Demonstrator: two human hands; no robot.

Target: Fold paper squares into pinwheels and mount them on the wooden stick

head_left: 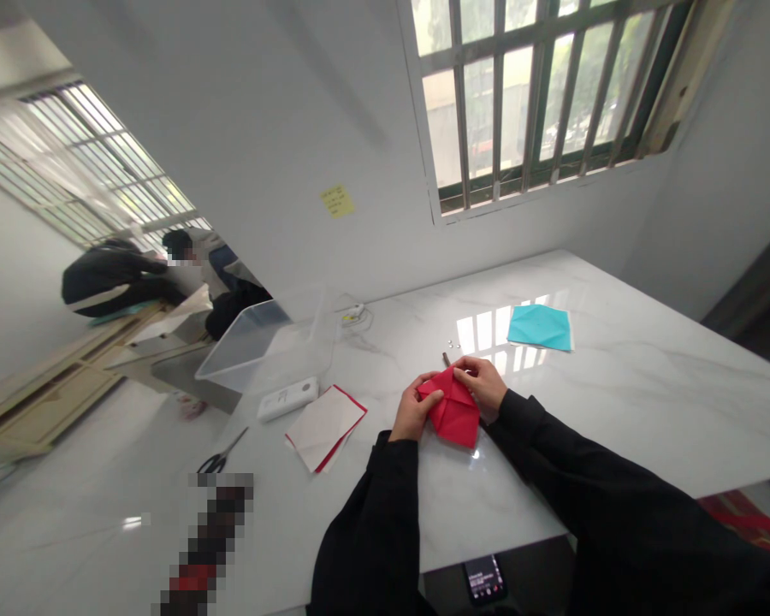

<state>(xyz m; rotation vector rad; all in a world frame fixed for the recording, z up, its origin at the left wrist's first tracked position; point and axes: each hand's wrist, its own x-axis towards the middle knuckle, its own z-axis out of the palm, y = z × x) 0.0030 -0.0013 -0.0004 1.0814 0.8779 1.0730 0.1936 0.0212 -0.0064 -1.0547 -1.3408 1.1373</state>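
The left hand [413, 407] and right hand [482, 385] hold the folded red paper [454, 412] closely pinched between them, its long axis running from the grip toward the person.

Red folded paper [454, 412], turquoise paper sheet [539, 328], grey-veined white marble table [648, 411]

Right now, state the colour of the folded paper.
The folded paper is red, best seen in the head view.

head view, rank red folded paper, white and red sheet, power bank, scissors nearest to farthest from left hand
From the left hand:
1. red folded paper, held in it, to its right
2. white and red sheet, on the table, left
3. power bank, farther left
4. scissors, farthest left
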